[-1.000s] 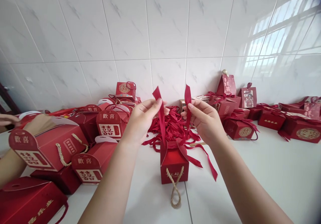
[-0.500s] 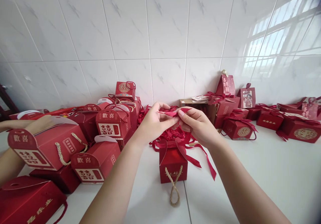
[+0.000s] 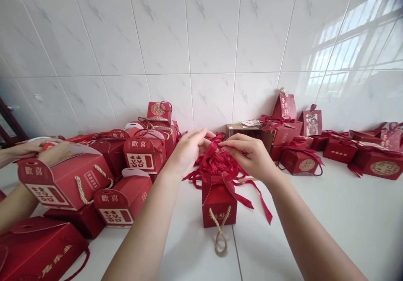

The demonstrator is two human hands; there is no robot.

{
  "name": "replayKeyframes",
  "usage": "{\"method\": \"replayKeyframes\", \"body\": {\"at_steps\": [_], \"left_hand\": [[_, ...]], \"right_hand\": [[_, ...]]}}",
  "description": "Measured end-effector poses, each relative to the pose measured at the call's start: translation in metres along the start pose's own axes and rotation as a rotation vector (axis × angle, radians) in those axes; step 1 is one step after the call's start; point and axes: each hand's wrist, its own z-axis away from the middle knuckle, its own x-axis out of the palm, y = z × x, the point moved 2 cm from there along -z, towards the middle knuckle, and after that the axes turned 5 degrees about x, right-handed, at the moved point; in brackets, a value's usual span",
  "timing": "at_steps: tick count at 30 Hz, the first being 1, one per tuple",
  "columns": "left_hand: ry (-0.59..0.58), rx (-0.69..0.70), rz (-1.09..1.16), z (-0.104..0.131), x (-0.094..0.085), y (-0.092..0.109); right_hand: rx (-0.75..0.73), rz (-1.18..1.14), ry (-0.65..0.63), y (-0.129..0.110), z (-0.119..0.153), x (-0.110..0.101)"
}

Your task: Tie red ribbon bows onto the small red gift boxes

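Above a heap of red ribbons (image 3: 228, 163), my right hand (image 3: 252, 151) pinches a red ribbon (image 3: 210, 154) between thumb and fingertips. My left hand (image 3: 188, 150) is bent around the same ribbon from the other side, its fingers closed and partly hiding it. The ribbon's middle hangs down in a loop between the two hands. Just below stands a small red gift box (image 3: 219, 209) with its top folded shut and a beige rope handle (image 3: 221, 243) drooping at the front. Loose ribbon ends trail from the heap to the right of this box.
Stacked red gift boxes (image 3: 141, 153) fill the left side. Another person's hands (image 3: 52, 146) work behind an open-topped red box (image 3: 67, 180) there. More ribbon-tied boxes (image 3: 300, 161) line the right, along the white tiled wall (image 3: 210, 41).
My right hand has turned palm downward, and the ribbon now droops in a loop instead of lying across my fingers. The other person's hands have risen into view behind the box.
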Motion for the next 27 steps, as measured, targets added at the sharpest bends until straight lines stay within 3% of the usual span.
{"method": "replayKeyframes", "body": {"at_steps": [2, 4, 6, 8, 10, 13, 17, 21, 27], "left_hand": [[0.031, 0.079, -0.127, 0.002, 0.000, 0.000], [0.136, 0.234, -0.372, 0.007, -0.002, 0.004], [0.240, 0.380, -0.655, 0.016, -0.007, 0.008], [0.289, 0.437, -0.881, 0.027, -0.018, 0.010], [0.302, 0.382, -1.051, 0.038, -0.036, 0.007], [0.263, 0.205, -1.196, 0.057, -0.066, -0.005], [0.210, 0.108, -1.179, 0.075, -0.086, -0.029], [0.215, 0.120, -1.051, 0.071, -0.074, -0.054], [0.155, -0.007, -0.694, 0.061, -0.042, -0.097]], "right_hand": [[0.027, -0.024, 0.067, 0.001, 0.000, 0.003], [0.118, -0.035, 0.193, 0.004, 0.003, 0.002], [0.283, -0.033, 0.315, 0.009, 0.010, -0.005], [0.474, 0.011, 0.357, 0.017, 0.024, -0.017], [0.659, 0.142, 0.290, 0.027, 0.045, -0.033], [0.921, 0.434, 0.070, 0.046, 0.083, -0.057], [1.021, 0.477, 0.021, 0.062, 0.114, -0.069], [0.909, 0.396, 0.016, 0.059, 0.099, -0.048], [0.758, 0.005, -0.253, 0.052, 0.076, 0.022]]}}
